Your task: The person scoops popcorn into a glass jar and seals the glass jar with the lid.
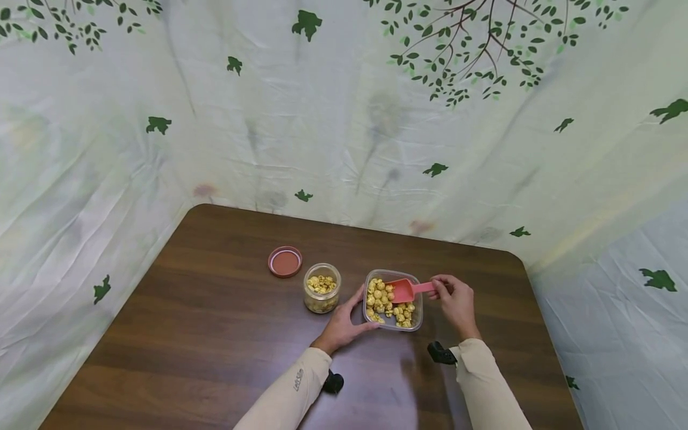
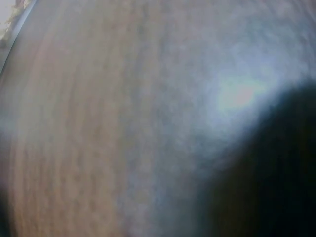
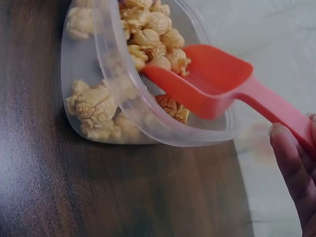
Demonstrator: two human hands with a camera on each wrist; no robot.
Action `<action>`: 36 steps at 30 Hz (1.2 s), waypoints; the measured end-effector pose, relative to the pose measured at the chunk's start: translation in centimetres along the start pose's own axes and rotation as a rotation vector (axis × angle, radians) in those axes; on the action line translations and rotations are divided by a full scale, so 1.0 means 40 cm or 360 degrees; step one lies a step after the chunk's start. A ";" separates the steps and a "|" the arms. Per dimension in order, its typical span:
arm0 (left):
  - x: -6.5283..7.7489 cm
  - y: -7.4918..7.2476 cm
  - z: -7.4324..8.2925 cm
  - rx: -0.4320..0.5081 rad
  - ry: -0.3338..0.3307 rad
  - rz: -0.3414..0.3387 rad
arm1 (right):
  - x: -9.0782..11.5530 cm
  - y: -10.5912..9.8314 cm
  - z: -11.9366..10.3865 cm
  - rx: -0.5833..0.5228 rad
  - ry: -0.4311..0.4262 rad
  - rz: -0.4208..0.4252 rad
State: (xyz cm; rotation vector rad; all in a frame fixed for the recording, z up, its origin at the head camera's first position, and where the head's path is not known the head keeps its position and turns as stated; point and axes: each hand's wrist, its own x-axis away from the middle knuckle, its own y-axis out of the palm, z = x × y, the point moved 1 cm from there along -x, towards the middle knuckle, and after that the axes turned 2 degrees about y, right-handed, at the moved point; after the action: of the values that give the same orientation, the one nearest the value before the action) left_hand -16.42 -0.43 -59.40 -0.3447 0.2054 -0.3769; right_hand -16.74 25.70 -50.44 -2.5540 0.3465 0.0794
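A clear plastic food container (image 1: 395, 327) with golden caramel popcorn (image 1: 379, 297) in it sits on the table. My left hand (image 1: 344, 322) holds its left side, thumb at the near edge and fingers along the side. In my right hand (image 1: 455, 301) is the handle of a red scoop (image 3: 217, 74), pinched between thumb and fingers. The scoop's blade tilts down into the container, its front edge against the popcorn. Left of the container stands an open clear jar (image 1: 321, 303), partly filled with popcorn. The left wrist view shows mostly blurred tabletop.
A reddish round lid (image 1: 285, 261) lies on the brown wooden table (image 1: 215, 334), behind and left of the jar. White cloth (image 1: 344, 119) printed with leaves and branches hangs beyond the table's far edge and at both sides.
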 end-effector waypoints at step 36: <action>0.004 -0.005 0.009 -0.0151 -0.0011 -0.0042 | -0.006 0.028 0.062 -0.0255 0.0161 -0.0198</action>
State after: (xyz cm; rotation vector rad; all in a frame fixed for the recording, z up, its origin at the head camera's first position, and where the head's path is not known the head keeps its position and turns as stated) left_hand -16.25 -0.55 -59.04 -0.4427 0.2124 -0.3929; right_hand -17.23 26.17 -53.07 -2.7385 0.2264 -0.0717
